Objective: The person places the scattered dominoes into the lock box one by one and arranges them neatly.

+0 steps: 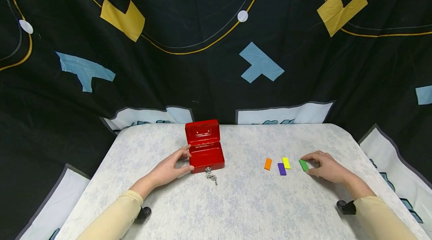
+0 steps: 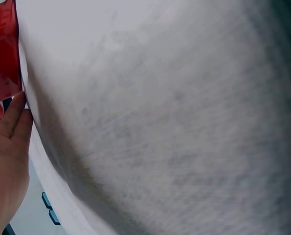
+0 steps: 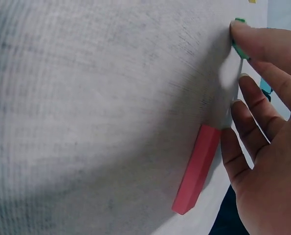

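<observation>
A red cash box (image 1: 207, 159) stands with its lid raised, its tray bare inside. My left hand (image 1: 170, 168) rests along its left side, thumb by the front corner and fingers further back; in the left wrist view the fingers lie fairly straight against the red box (image 2: 3, 54). At the box's front is a small padlock (image 1: 209, 173) with keys (image 1: 214, 180). Over on the right, my right hand (image 1: 327, 167) pinches a green block (image 1: 303, 165) between thumb and fingers. Below its other fingers, the right wrist view shows a red block (image 3: 196, 171), hidden in the head view.
Left of the green block lie a yellow block (image 1: 286, 163), a purple block (image 1: 281, 169) and an orange block (image 1: 268, 164) on the pale patterned table (image 1: 249, 206). Behind the table hangs a dark cloth (image 1: 189, 82) with taped shapes.
</observation>
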